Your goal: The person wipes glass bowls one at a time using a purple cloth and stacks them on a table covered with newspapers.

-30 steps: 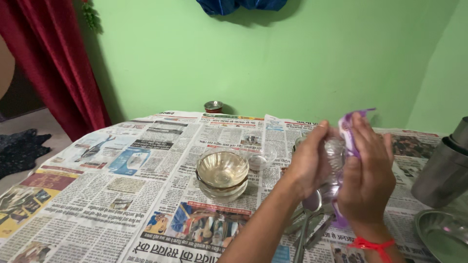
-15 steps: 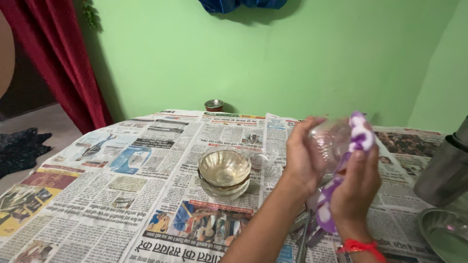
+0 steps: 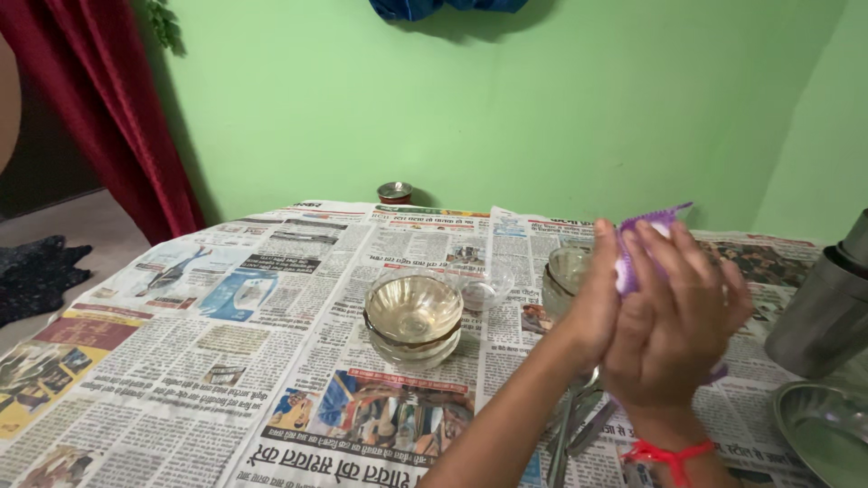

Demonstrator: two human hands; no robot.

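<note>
Since the earlier frame, both hands have closed over the glass, hiding it right of the stacked bowls (image 3: 413, 318); right hand (image 3: 678, 325) presses a purple cloth (image 3: 644, 242), left hand (image 3: 597, 303) cups underneath. Loose pressure could let it slip.

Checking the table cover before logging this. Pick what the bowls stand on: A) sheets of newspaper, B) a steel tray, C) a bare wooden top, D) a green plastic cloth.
A: the stacked glass bowls stand on printed newspaper sheets that cover the whole table.
</note>
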